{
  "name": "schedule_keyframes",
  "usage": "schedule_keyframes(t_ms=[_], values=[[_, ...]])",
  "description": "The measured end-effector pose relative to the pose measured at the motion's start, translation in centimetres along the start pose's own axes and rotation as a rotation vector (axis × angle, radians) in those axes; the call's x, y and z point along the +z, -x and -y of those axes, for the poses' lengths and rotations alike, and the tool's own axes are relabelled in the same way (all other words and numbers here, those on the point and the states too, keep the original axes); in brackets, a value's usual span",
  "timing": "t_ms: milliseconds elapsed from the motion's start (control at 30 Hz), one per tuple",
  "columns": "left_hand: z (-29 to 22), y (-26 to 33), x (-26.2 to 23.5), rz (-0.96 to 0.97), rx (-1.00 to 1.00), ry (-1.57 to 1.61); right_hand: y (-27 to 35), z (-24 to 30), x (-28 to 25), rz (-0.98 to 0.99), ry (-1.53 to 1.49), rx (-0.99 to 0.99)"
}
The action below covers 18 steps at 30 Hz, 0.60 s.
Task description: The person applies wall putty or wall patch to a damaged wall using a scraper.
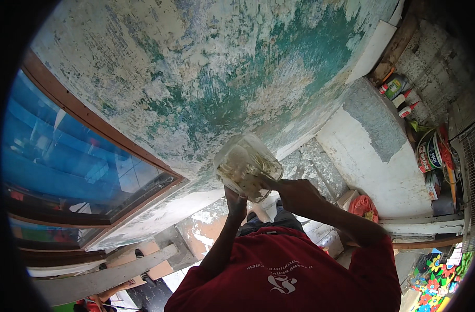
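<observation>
Red short-sleeved shirt (284, 270), perhaps white-printed.

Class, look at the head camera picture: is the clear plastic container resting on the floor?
No: both hands, the left hand and the right hand, hold the clear plastic container raised in front of the peeling wall.

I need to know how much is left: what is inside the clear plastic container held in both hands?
Through the clear plastic container a pale yellowish-white paste shows, smeared on its walls. The left hand and right hand cover its lower part.
</observation>
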State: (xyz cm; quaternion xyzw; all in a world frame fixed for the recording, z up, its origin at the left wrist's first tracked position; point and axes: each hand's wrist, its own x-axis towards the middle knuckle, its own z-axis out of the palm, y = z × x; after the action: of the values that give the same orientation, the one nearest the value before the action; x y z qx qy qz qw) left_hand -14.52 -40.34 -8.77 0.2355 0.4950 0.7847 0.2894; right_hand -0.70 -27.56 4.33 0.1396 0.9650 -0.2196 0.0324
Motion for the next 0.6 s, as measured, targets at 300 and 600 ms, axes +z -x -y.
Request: schedule_keyframes(t_ms=[300,600], values=[[0.4,0.0,-0.1,-0.051,0.008,0.174,1.2,1.9,-0.5,0.037,0.232,-0.151],[1.4,0.1,-0.7,-0.102,0.012,0.121,1.1,3.1,-1.6,0.02,0.155,-0.06]])
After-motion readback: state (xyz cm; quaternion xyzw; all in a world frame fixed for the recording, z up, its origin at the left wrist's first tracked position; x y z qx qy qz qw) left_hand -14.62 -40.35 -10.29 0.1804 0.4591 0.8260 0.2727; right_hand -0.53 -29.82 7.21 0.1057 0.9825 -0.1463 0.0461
